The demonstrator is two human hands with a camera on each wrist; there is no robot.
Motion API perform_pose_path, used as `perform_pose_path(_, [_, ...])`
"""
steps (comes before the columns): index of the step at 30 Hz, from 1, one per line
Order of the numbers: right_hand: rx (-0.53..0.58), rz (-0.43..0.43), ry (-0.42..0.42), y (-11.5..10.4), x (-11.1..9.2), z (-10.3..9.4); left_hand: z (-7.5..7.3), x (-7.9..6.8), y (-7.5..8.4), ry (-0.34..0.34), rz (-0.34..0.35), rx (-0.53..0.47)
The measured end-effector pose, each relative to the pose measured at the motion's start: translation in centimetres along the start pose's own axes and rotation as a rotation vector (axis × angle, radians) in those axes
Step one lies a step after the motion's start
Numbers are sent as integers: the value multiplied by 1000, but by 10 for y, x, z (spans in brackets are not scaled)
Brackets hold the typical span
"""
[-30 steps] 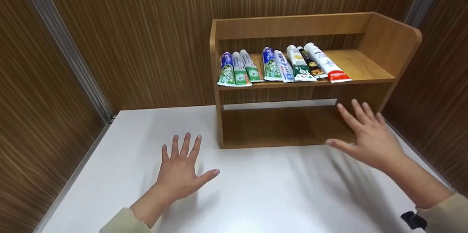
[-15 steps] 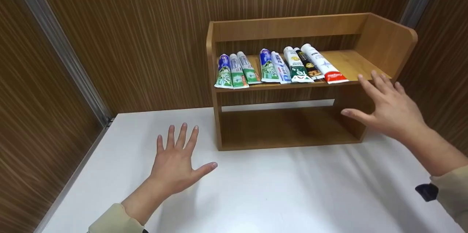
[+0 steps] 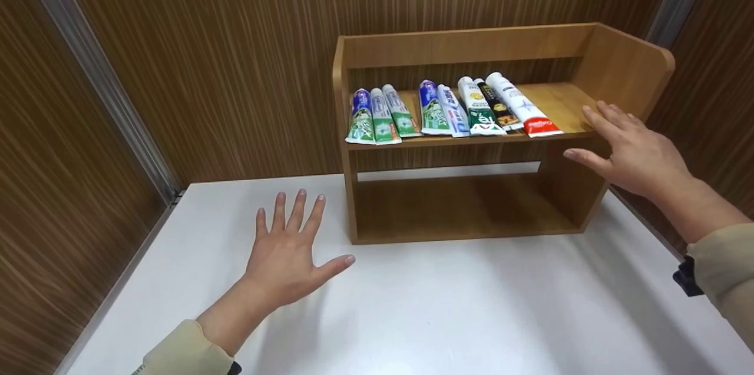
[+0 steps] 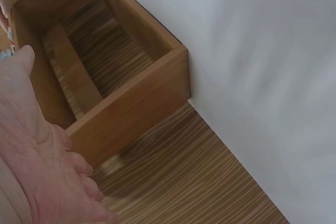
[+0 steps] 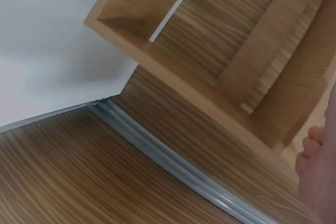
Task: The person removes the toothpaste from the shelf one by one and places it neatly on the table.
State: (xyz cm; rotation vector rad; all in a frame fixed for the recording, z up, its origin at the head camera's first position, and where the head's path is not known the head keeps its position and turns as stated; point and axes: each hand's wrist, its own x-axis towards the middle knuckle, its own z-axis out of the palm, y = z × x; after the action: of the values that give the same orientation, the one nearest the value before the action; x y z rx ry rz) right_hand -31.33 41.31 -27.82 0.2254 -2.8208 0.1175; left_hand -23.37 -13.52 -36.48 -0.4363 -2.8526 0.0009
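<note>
Several toothpaste tubes lie side by side on the upper board of a wooden shelf (image 3: pixel 459 238). At the left end is a blue-and-green tube (image 3: pixel 361 117); at the right end a white tube with a red end (image 3: pixel 518 103) lies slanted. My left hand (image 3: pixel 283 263), fingers spread, hovers above the white table left of the shelf and holds nothing. My right hand (image 3: pixel 639 154) is held out with straight fingers before the shelf's right side, right of the red-ended tube. Whether its fingertips touch the shelf I cannot tell. Both wrist views show only part of each hand.
The white table (image 3: pixel 412 316) carries the shelf near its back right. Its lower compartment (image 3: pixel 459 204) has a see-through gap at the back. Brown striped panels (image 3: pixel 235 69) stand around the table, with a metal strip (image 3: pixel 112 80) in the left corner.
My right hand has risen and moved right, from in front of the lower compartment to the upper board's right end. The left hand has risen slightly. The tubes lie as before.
</note>
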Motion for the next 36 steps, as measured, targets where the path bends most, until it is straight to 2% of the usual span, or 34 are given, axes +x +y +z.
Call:
perform_pose_path(9, [26,-20,61,9,4,20,-1,3,2,-10,-5,-1])
perform_pose_path(17, [130,-37,218,8,4,39,-9,6,5,25,3,-29])
perform_pose_path(24, [181,-51,344,10,4,50,-25,14,21,64,-1,-92])
perform_pose_path(30, [232,-22,398,8,7,54,-42,25,37,163,6,-197])
perform_pose_path(36, [259,0,421,4,11,57,-54,40,51,339,28,-367])
